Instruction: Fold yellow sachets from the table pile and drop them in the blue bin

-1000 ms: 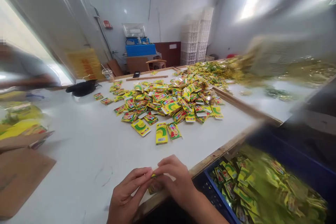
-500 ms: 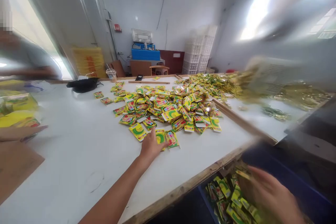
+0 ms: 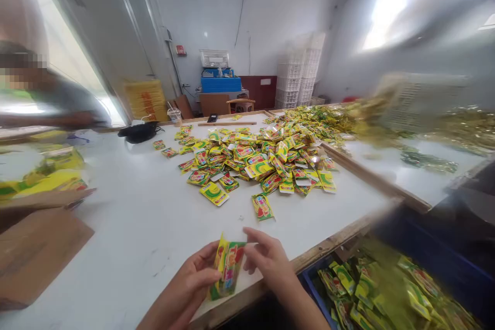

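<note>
Left hand and right hand pinch one sachet upright over the bench edge at 6 o'clock, apparently mid-inspection; pile at 12 o'clock, crate at 4 o'clock, both seemingly within reach.

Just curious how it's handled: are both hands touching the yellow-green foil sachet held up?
Touching. The head view shows the left hand gripping the yellow-green foil sachet and the right hand pinching its edge.
</note>
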Motion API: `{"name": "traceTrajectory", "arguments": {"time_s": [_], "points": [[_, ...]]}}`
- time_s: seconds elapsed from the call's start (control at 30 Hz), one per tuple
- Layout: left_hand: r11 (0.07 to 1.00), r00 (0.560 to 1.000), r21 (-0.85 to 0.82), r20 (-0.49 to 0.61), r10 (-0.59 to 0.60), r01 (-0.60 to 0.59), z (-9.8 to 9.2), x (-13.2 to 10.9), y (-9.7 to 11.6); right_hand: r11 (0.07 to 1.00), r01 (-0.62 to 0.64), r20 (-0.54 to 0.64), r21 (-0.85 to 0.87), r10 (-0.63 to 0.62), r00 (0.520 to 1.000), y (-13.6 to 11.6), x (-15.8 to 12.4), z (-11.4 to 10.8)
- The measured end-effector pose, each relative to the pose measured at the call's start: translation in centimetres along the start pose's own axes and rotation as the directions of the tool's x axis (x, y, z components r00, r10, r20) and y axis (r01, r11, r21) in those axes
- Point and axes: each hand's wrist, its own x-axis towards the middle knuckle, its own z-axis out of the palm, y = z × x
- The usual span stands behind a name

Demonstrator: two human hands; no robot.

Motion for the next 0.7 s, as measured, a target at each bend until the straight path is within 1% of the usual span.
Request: {"name": "traceTrajectory", "arguments": {"time_s": [0.07,0.13,0.2,0.27,0.33,0.4,0.47,0.5,0.53,0.57,0.6,0.67,0.7], "points": [[1.000,0.998,-0.012,-0.057,0.025,-0.025,0.3,-0.8,-1.2,1.000,-0.002,0.055,0.030,0.000,0.998,0.7,0.6,1.8],[0.998,0.987,-0.011,-0.150,0.062,-0.064,0.3,-1.1,-2.1,1.000,0.010,0.070,0.030,-0.012,0.997,0.9,0.6,2.7],[0.995,0.974,-0.032,-0.211,0.085,-0.093,0.0,-1.2,-2.7,1.000,-0.007,0.098,0.030,0.004,0.995,0.6,0.2,3.0],[0.993,0.969,-0.039,-0.227,0.095,-0.107,-0.2,-1.5,-2.9,0.997,-0.056,0.134,0.048,0.049,0.990,0.2,-0.1,2.9],[0.994,0.971,0.000,-0.217,0.104,-0.107,-0.2,-1.7,-2.7,0.988,-0.112,0.163,0.105,0.094,0.982,-0.2,-0.3,2.6],[0.993,0.977,0.089,-0.187,0.098,-0.083,0.1,-1.9,-2.2,0.963,-0.190,0.228,0.192,0.144,0.963,-0.3,-0.2,2.1],[0.977,0.989,0.195,-0.108,0.105,-0.083,0.3,-1.9,-1.6,0.925,-0.291,0.333,0.245,0.201,0.921,-0.3,0.1,1.6],[0.965,0.989,0.238,-0.073,0.128,-0.108,0.4,-1.9,-1.4,0.911,-0.331,0.377,0.246,0.225,0.898,-0.3,0.3,1.4],[0.954,0.986,0.267,-0.062,0.158,-0.136,0.3,-1.9,-1.3,0.905,-0.357,0.404,0.234,0.243,0.882,-0.4,0.4,1.3],[0.946,0.979,0.286,-0.085,0.186,-0.155,0.2,-1.9,-1.3,0.905,-0.366,0.418,0.217,0.253,0.873,-0.4,0.5,1.2],[0.941,0.968,0.301,-0.143,0.206,-0.156,0.0,-1.8,-1.3,0.907,-0.371,0.428,0.201,0.259,0.866,-0.5,0.5,1.2],[0.945,0.926,0.311,-0.316,0.205,-0.103,-0.5,-1.6,-1.5,0.906,-0.381,0.444,0.183,0.269,0.854,-0.7,0.4,1.4],[0.950,0.907,0.303,-0.376,0.188,-0.072,-0.7,-1.5,-1.6,0.903,-0.388,0.444,0.185,0.275,0.853,-0.7,0.3,1.6]]}}
